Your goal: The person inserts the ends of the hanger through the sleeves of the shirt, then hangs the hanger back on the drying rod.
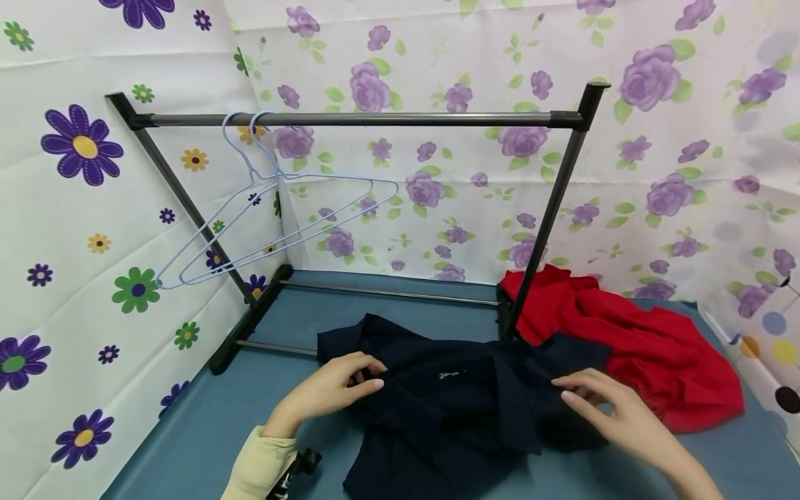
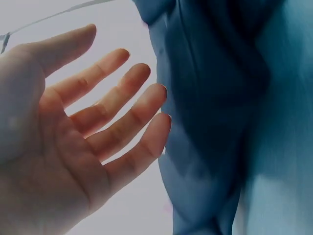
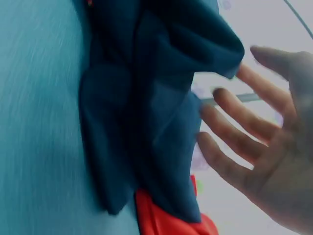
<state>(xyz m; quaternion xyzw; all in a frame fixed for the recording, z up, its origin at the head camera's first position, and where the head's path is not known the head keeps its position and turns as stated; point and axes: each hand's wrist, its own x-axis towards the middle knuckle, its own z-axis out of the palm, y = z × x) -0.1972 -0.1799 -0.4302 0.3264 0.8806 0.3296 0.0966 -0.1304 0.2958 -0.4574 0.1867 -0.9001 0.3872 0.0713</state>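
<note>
A dark navy garment (image 1: 450, 410) with a small light script logo lies rumpled on the blue surface. My left hand (image 1: 337, 385) hovers at its left side, thumb and fingers apart; in the left wrist view the fingers (image 2: 132, 122) are spread beside the navy cloth (image 2: 205, 98) with nothing held. Over the garment's right side is my right hand (image 1: 603, 403), fingers loosely bent. The right wrist view has that hand (image 3: 259, 132) with parted fingers, their tips right at the edge of the navy cloth (image 3: 161, 107), gripping none of it.
Behind the garment stands a black rack with a horizontal rail (image 1: 400, 119). Two light blue hangers (image 1: 281, 180) hang from its left part. A red garment (image 1: 644, 347) lies heaped at the right, partly beneath the navy one. Flower-patterned sheets (image 1: 425, 229) enclose the back and left.
</note>
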